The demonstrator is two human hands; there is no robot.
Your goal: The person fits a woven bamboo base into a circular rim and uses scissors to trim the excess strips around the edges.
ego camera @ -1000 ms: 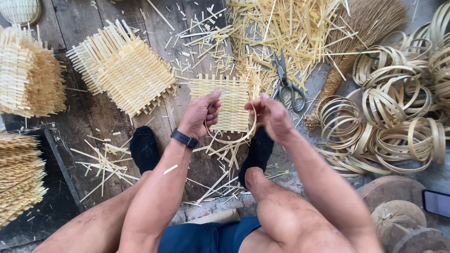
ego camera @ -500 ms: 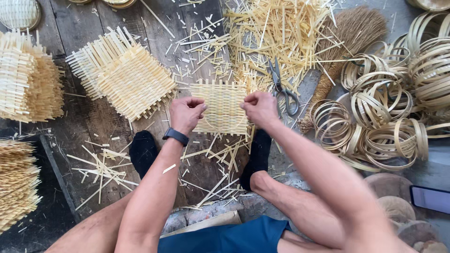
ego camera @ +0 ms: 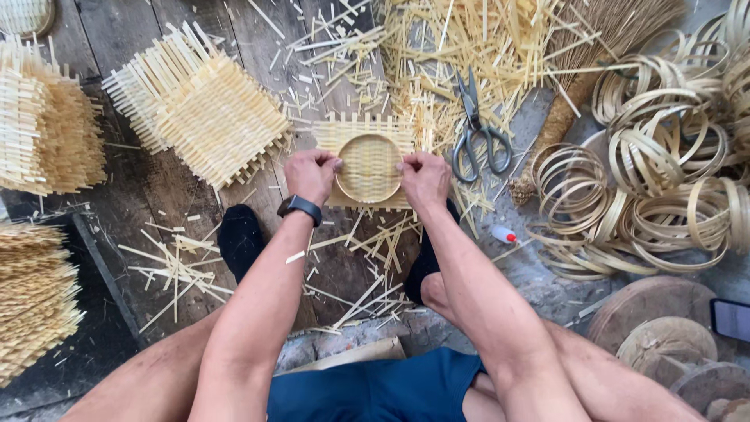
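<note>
A square woven bamboo mat [ego camera: 366,134] lies flat on the dark wooden boards in front of me. A round bamboo ring [ego camera: 369,167] sits on top of it, pressed into the weave. My left hand [ego camera: 311,173] grips the ring's left edge, and a black watch is on that wrist. My right hand [ego camera: 423,178] grips the ring's right edge. Both hands have their fingers curled over ring and mat. My two feet in black socks rest on the boards below the mat.
Grey scissors [ego camera: 478,133] lie just right of the mat. A stack of woven mats [ego camera: 197,101] sits at upper left, with more stacks [ego camera: 43,117] along the left edge. Bamboo rings [ego camera: 664,172] pile up at right. Loose bamboo strips [ego camera: 469,39] litter the boards.
The mat went from being held up and tilted to lying flat on the boards. The round ring now sits centred on it, with both hands at its edges.
</note>
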